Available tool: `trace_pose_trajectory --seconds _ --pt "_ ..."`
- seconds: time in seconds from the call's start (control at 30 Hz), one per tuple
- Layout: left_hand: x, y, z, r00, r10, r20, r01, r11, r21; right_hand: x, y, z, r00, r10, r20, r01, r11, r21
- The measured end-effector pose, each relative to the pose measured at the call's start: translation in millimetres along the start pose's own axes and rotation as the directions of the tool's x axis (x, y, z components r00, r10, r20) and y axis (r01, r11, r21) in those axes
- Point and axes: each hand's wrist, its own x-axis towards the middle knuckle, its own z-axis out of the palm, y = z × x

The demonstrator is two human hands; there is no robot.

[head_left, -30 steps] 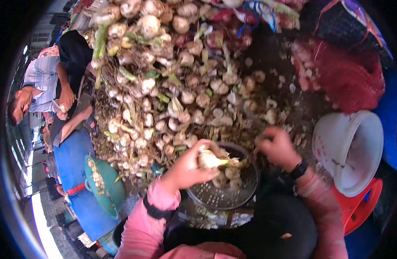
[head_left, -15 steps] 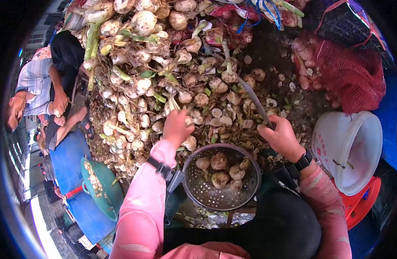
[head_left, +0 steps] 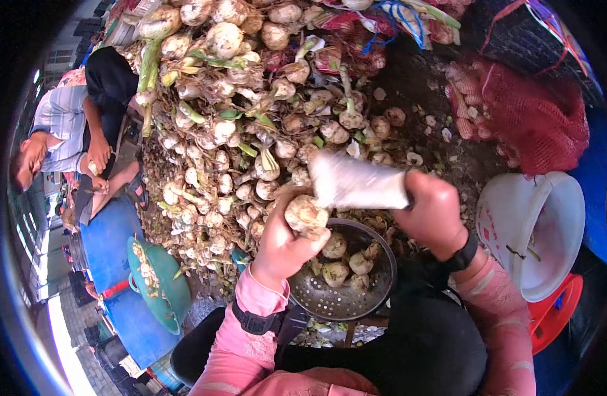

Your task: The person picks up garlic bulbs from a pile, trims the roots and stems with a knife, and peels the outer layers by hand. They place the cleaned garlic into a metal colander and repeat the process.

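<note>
My left hand (head_left: 287, 241) is wrapped round a pale, soil-marked bulb (head_left: 306, 214), held over the left rim of a metal colander (head_left: 330, 305). To its right, my right hand (head_left: 434, 210) grips the dark handle of a broad-bladed knife (head_left: 359, 183). The blade is blurred and points left, its end close to the top of the held bulb; whether they touch I cannot tell. Several similar bulbs (head_left: 335, 273) lie in the colander. Beyond my hands spreads a large heap of bulbs (head_left: 224, 132) with roots and stalks.
A white bucket (head_left: 498, 224) stands at the right by a red basin (head_left: 557, 313). Behind it lies a red mesh bag (head_left: 534, 112). At the left are a green basin (head_left: 174, 290) and blue containers (head_left: 112, 244). Another person (head_left: 59, 125) sits at the far left, holding something small.
My left hand has taken hold of a bulb and drawn it back beside the colander. The knife has swung from pointing away to pointing left, with its broad face showing.
</note>
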Motion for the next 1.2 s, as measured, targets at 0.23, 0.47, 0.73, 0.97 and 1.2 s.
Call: trace_pose_trajectory --seconds 0.23,0.47,0.73,0.97,1.2 --pt "-14.1 5.9 28.8 0.983 0.168 -0.074 -0.11 0.862 0.495 -14.2 -39.6 -6.8 0.892 -0.452 0.018 0.444 0.884 0.149" --pt "-31.8 8.3 34.3 0.972 0.229 0.049 -0.234 0.948 0.214 -18.2 35.4 19.7 0.947 0.321 -0.018 -0.32 0.947 0.018" --pt "-2.9 4.2 28.7 0.848 0.52 -0.103 -0.525 0.851 -0.021 7.8 0.1 -0.2 0.923 0.323 0.208 -0.381 0.837 0.393" --pt "-11.5 23.8 52.1 0.924 0.325 -0.202 -0.371 0.89 -0.264 7.5 -27.4 -12.9 0.941 -0.063 0.333 -0.208 0.667 0.715" --pt "0.1 -0.4 29.4 0.949 0.203 -0.241 -0.255 0.945 -0.207 0.8 -7.8 -8.8 0.929 0.243 0.279 -0.369 0.67 0.644"
